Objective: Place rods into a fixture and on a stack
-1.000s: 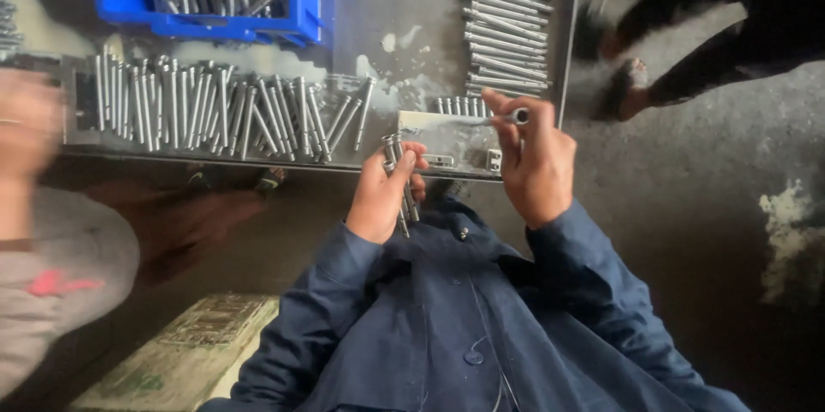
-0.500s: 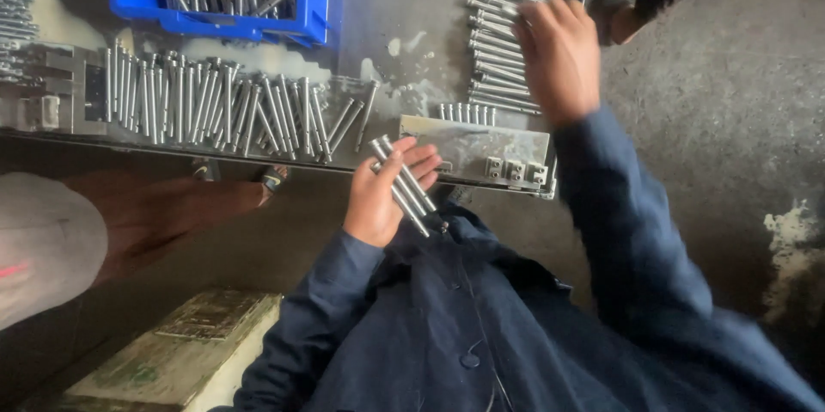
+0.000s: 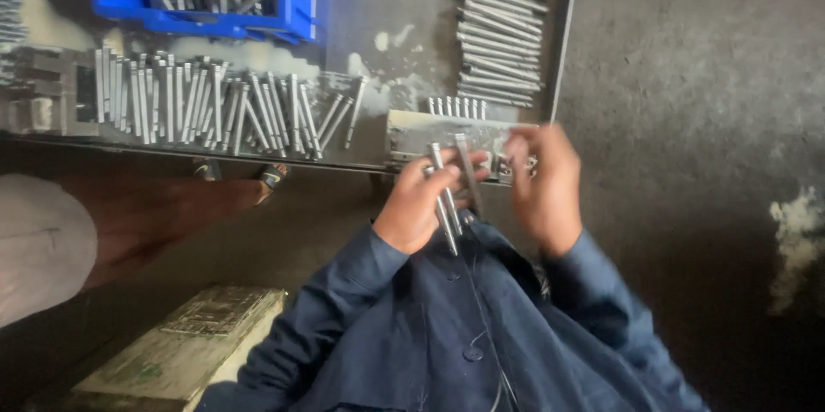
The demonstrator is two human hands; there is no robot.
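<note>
A blue plastic bin [image 3: 292,12] sits at the top left on the grey work surface — open-topped, rectangular, filled with long grey metal rods. At the bottom left lies a flat rectangular block or box [image 3: 185,347] — pale greenish-cream, worn, its top face marked with a darker printed or embossed panel too blurred to make out. No screens or signs show.
</note>
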